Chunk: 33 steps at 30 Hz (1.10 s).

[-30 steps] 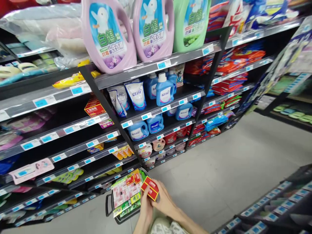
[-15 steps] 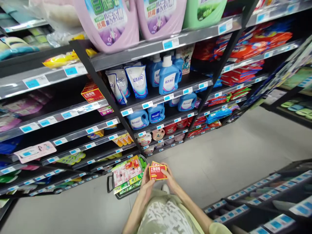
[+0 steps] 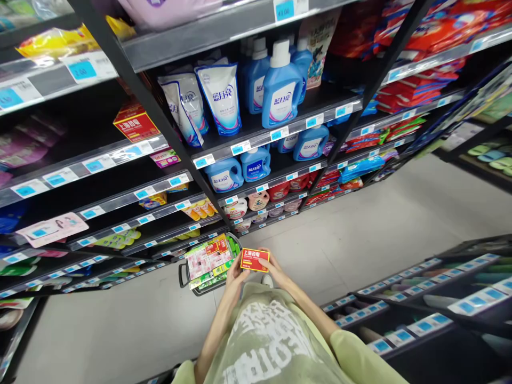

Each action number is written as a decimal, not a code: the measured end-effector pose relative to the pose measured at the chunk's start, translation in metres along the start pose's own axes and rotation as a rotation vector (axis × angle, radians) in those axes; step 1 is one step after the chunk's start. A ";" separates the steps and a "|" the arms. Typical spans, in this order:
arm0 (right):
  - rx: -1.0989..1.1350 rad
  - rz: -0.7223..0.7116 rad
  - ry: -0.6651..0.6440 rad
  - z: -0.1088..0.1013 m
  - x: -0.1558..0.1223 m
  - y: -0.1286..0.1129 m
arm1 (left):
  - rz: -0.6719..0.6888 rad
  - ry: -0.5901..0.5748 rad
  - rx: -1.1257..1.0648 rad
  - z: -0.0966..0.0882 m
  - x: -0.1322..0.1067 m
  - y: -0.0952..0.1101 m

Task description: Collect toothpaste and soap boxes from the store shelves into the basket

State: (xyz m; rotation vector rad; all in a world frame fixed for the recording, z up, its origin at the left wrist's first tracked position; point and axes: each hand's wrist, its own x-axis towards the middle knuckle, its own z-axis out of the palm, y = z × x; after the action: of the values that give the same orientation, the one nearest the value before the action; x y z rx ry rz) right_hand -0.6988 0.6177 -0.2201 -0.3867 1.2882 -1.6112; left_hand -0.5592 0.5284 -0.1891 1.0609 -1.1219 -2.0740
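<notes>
- Head view, item in hand: one small red cardboard-looking box with yellow edges (image 3: 252, 259), oblong, held before the body; whether another lies behind it cannot be told.
- Left hand (image 3: 236, 274): fingers closed narrowly about the box's left end.
- Right hand (image 3: 275, 269): thumb across the front face at the right end, gripping it.
- Handling, by judgement: light, fairly stiff, smooth-faced, corners liable to dent; best held by the short ends, without squeezing the broad face.
- Adjacent, on the left: black-rimmed shopping basket (image 3: 202, 293), filled with pink-and-white packs (image 3: 208, 262).
</notes>
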 end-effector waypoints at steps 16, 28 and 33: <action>0.093 0.067 -0.110 0.005 -0.011 -0.016 | 0.020 -0.030 0.117 -0.004 -0.007 -0.002; 0.073 -0.050 0.120 -0.002 0.002 -0.014 | 0.005 0.040 0.176 -0.001 0.002 -0.002; 0.140 -0.007 0.225 -0.004 0.005 -0.012 | -0.009 0.038 0.168 0.000 0.001 -0.005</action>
State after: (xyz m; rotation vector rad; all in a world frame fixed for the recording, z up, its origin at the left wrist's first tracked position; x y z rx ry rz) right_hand -0.7102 0.6151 -0.2128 -0.1261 1.3301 -1.7780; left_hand -0.5596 0.5302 -0.1938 1.1818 -1.2923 -1.9855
